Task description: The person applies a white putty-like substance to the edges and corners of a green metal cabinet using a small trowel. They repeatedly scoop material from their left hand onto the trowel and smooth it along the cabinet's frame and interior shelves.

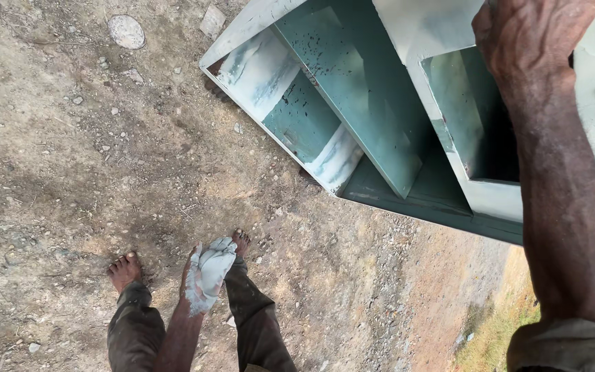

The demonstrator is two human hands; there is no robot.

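The left hand [197, 279] gripped a crumpled white paint-smeared rag [209, 272] low beside the legs while the right hand [528, 34] clutched the top of the green metal shelf frame [352, 89], so wiping seemed paused, and the rag needed lifting next.

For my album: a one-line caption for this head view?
Barefoot on gravel, right hand on a green metal shelf unit, left hand holding a paint-smeared white rag.

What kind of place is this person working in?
Probably an outdoor yard or work plot: bare dirt ground strewn with small stones, a patch of grass, and a green shelf unit standing in the open, half smeared with pale paint or filler.
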